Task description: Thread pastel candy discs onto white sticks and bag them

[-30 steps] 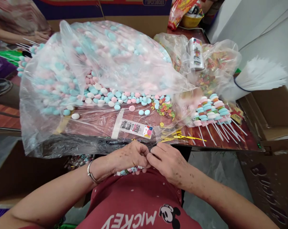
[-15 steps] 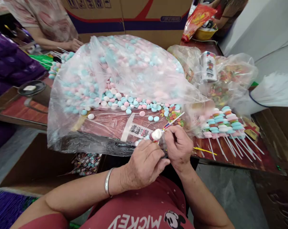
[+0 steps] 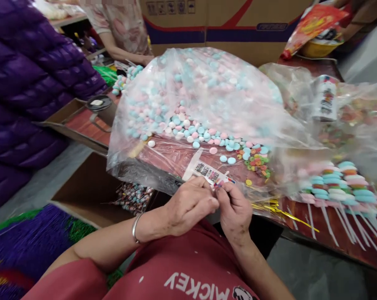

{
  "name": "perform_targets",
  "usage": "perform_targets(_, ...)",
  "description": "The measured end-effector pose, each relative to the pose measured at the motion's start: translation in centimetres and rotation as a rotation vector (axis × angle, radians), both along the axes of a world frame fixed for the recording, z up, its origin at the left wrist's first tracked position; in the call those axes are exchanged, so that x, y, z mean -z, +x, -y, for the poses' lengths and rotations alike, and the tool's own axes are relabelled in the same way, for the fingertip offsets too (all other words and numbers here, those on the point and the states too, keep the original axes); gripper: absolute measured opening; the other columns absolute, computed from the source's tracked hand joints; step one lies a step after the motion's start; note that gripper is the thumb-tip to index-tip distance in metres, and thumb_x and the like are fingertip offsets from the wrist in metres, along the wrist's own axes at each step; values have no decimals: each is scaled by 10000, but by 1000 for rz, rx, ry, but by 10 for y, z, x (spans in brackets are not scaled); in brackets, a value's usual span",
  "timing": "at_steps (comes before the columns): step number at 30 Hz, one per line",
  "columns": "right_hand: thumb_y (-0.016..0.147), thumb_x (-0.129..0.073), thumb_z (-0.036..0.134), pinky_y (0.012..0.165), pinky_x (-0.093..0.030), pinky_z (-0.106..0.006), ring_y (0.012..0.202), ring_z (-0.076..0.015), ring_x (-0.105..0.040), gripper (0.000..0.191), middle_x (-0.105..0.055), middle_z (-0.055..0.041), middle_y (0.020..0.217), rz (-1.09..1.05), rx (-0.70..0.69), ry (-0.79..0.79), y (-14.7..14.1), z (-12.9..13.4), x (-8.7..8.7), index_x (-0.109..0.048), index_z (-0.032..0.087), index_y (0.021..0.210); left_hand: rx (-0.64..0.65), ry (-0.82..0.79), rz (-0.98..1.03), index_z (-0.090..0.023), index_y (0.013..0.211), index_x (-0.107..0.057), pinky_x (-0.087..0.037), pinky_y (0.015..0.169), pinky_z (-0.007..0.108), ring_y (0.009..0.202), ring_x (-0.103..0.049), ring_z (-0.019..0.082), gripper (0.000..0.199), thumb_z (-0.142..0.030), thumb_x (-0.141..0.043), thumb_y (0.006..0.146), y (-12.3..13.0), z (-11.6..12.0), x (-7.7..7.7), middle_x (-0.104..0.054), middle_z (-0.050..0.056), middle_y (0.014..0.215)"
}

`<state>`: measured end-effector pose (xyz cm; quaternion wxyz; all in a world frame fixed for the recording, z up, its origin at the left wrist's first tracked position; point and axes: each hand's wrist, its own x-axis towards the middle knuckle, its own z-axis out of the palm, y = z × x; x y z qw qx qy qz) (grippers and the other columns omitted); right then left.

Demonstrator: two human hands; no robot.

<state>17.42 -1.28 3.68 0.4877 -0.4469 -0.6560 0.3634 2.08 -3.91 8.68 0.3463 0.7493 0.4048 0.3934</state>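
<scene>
L hand (image 3: 190, 205) nr R hand (image 3: 237, 211), fingers bent

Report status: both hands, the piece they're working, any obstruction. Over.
Left hand and right hand close together, pinching small colourful piece. Piece mostly hidden. Printed label and loose candies just beyond; neither seen blocking.

Fingers (image 3: 232, 192) mostly hide held item (image 3: 219, 183); bottom edge cuts mouse print (image 3: 242, 293).

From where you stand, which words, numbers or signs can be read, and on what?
"MICKEY": the person's red shirt.
Large cardboard box: small symbols; its oval print is too blurred.
White label strip: too small.
White printed bundle: too small.
Red packet: lettering too blurred.
</scene>
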Motion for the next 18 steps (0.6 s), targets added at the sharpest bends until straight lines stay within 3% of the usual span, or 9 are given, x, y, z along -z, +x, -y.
perform_targets(2,893,-556,260,588,-466,-235,606,-125,-574,167,-629,26,670,-16,11,12,-3,7,7,-630,200,756,-54,-51,-190,-172,676,-556,-416,779,353,718,-504,177,574,-400,-169,1033,0,8,-5,-613,51,673)
perform_targets(5,907,-571,252,632,-484,-252,649,-138,-594,128,-647,10,730,-21,2,69,-3,15,10,-653,210,818,14,-179,-285,-173,658,-522,-409,746,355,679,-466,176,601,-438,-126,1025,-6,16,-6,-563,43,659)
perform_targets(7,909,-569,223,658,-489,-264,674,-145,-596,106,-644,0,755,-22,-47,111,-3,18,7,-660,216,855,17,-352,-120,-162,696,-549,-426,733,345,691,-483,173,599,-488,-164,1017,-13,20,-1,-573,46,700)
perform_targets(11,912,-555,211,665,-496,-265,674,-143,-592,142,-645,-6,742,-27,-270,78,-10,26,2,-663,212,819,-133,-602,536,-141,907,-630,-472,797,312,792,-559,165,509,-590,-394,954,-19,30,17,-637,56,879)
perform_targets(14,914,-579,322,637,-518,-258,638,-141,-609,202,-679,-7,717,-55,-355,-170,-24,31,6,-686,197,798,-250,-534,789,-166,1076,-619,-487,763,283,770,-562,144,415,-519,-636,858,-14,38,28,-627,43,914)
perform_targets(16,893,-605,423,654,-542,-277,669,-164,-638,263,-702,-17,729,-96,-398,-340,-33,32,11,-714,185,858,-336,-433,800,-172,1089,-616,-486,747,262,772,-560,135,380,-450,-688,840,-8,41,35,-621,36,905)
perform_targets(18,892,-596,463,683,-553,-288,705,-174,-650,306,-702,-18,742,-88,-464,-408,-39,30,13,-723,185,907,-437,-347,803,-168,1068,-606,-492,727,251,770,-573,132,332,-416,-677,858,-5,40,40,-627,37,888)
